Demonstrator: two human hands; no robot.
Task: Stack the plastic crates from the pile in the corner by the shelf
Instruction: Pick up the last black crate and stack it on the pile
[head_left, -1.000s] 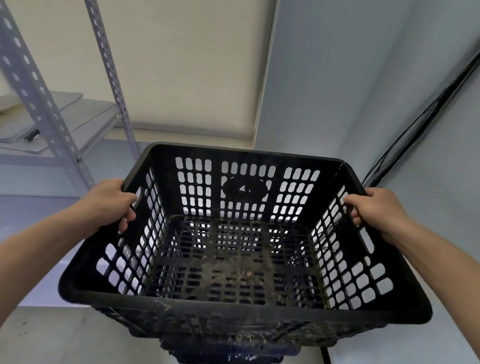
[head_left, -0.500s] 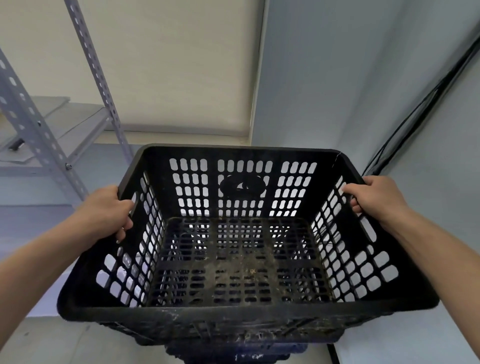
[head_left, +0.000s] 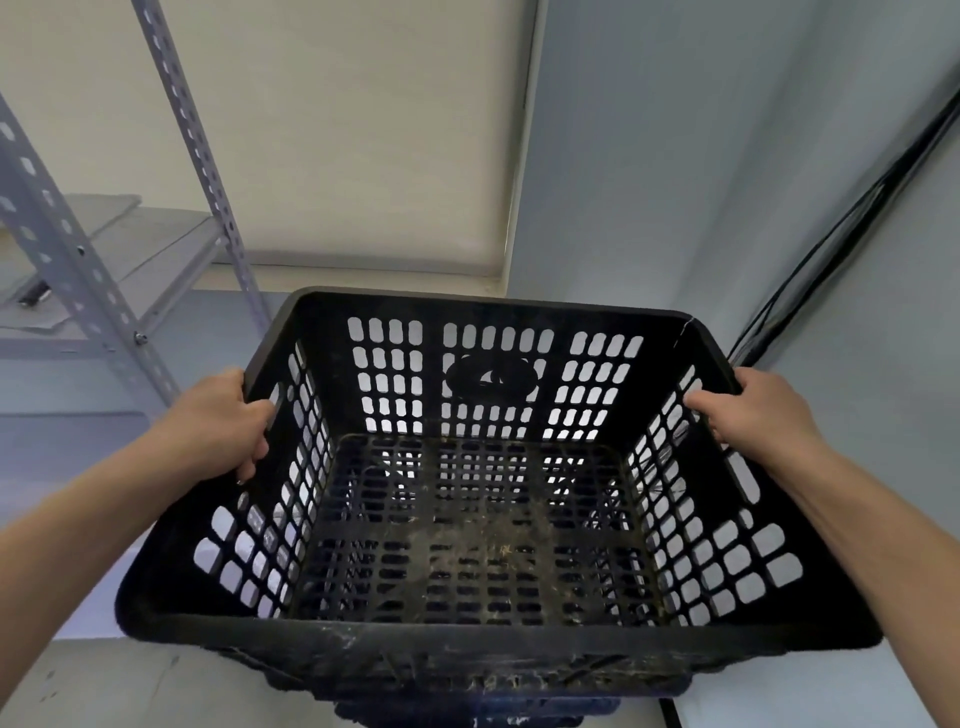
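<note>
The black crate (head_left: 483, 499) is held level in the room corner, directly over darker crates (head_left: 478, 714) partly visible beneath its near edge; seating cannot be confirmed. To finish well, it should descend square, both sides together, corners aligned. The left hand (head_left: 215, 423) grips the left rim, fingers curled over the wall. The right hand (head_left: 753, 410) grips the right rim likewise. Both forearms reach forward, roughly symmetrical. The metal shelf (head_left: 104, 291) stands left.
</note>
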